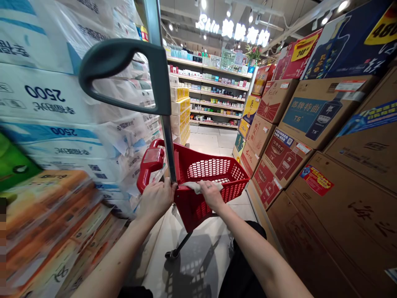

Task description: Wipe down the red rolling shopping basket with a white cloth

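A red plastic shopping cart (209, 207) with perforated basket walls stands in front of me. From its near left corner rises a metal pole (168, 145), topped by a dark grey loop handle (124, 101). My left hand (157, 198) is closed on the cart's corner at the foot of the pole. In my right hand (212, 194) is a white cloth (194, 187), pressed against the basket's near rim. Part of the cloth is hidden under the fingers. Behind the pole is a red handle piece (151, 161). The basket's visible floor holds nothing.
Wrapped white tissue packs (62, 95) are stacked close on the left, with orange packs (52, 203) below. Cardboard boxes (316, 107) form a wall on the right. Shelves of small goods (217, 89) stand at the aisle's end. A caster wheel (171, 254) rests on the floor.
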`<state>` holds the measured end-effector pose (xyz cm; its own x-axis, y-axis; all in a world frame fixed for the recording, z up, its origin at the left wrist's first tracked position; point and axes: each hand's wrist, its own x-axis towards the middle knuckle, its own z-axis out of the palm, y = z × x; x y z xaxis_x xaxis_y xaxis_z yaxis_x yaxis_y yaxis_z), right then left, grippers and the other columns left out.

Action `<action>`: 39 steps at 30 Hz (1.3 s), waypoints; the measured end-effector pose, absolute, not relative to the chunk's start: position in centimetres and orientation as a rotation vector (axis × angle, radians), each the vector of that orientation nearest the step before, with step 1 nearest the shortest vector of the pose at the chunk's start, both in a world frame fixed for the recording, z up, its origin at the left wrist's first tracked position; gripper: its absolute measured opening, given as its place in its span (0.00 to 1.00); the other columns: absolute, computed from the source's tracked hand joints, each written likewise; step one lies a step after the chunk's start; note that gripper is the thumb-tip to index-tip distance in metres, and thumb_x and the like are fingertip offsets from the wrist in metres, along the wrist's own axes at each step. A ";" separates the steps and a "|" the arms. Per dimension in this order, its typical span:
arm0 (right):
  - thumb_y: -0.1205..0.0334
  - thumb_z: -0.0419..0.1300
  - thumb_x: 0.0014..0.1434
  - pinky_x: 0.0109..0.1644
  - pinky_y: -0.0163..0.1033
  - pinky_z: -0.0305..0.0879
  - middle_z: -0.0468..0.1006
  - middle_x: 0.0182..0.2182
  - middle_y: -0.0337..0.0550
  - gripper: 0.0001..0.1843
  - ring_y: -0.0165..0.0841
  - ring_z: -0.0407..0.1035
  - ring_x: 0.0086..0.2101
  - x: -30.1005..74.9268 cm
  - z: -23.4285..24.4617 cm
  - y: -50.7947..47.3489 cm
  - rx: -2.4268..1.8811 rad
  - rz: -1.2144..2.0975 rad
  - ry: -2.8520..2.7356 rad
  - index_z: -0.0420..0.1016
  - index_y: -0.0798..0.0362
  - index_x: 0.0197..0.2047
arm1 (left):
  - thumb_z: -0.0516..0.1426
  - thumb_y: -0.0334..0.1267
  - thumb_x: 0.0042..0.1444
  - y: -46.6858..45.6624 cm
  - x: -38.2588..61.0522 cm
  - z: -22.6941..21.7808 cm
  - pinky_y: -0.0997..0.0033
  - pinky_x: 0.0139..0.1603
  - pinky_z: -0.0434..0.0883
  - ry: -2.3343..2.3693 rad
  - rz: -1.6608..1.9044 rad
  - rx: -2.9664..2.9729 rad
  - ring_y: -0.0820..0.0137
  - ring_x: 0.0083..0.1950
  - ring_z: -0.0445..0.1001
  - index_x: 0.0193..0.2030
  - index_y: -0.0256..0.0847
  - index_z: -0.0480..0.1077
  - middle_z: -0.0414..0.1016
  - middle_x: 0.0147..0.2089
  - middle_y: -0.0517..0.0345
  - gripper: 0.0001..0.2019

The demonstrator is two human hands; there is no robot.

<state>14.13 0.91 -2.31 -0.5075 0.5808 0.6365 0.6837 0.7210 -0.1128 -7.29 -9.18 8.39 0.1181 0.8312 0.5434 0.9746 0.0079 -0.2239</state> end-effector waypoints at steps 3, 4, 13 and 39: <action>0.70 0.48 0.64 0.56 0.43 0.61 0.70 0.50 0.48 0.22 0.35 0.65 0.48 12.1 -1.3 -0.3 -0.938 -0.143 -2.242 0.61 0.50 0.60 | 0.39 0.44 0.64 -9.1 -7.5 8.6 0.62 0.37 0.61 -1.760 -0.320 -1.868 0.59 0.34 0.75 0.41 0.35 0.66 0.76 0.29 0.47 0.20; 0.69 0.48 0.64 0.55 0.43 0.62 0.70 0.50 0.48 0.21 0.35 0.65 0.47 12.0 -1.0 -0.4 -0.919 -0.111 -2.251 0.61 0.50 0.60 | 0.39 0.44 0.64 -9.2 -7.8 8.7 0.62 0.36 0.62 -1.767 -0.311 -1.880 0.59 0.34 0.75 0.42 0.35 0.66 0.76 0.30 0.47 0.20; 0.65 0.52 0.64 0.47 0.38 0.63 0.70 0.40 0.43 0.11 0.32 0.65 0.41 13.3 -0.4 1.2 -0.758 0.148 -2.353 0.66 0.52 0.49 | 0.42 0.47 0.63 -9.5 -12.2 10.6 0.62 0.45 0.64 -1.577 -0.228 -2.239 0.62 0.40 0.74 0.33 0.42 0.71 0.76 0.33 0.49 0.21; 0.60 0.42 0.68 0.45 0.40 0.62 0.75 0.38 0.47 0.17 0.35 0.67 0.40 4.8 3.2 -4.0 -1.041 0.322 -2.033 0.72 0.52 0.44 | 0.43 0.44 0.64 -10.0 -10.8 9.3 0.62 0.41 0.63 -1.544 -0.333 -2.090 0.63 0.35 0.73 0.31 0.40 0.69 0.75 0.31 0.51 0.18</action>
<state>4.81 -3.98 3.17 -0.3307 0.7683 0.5480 0.5612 0.6270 -0.5403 -10.78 -10.04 9.33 0.3211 0.8146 0.4830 0.9413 -0.2181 -0.2578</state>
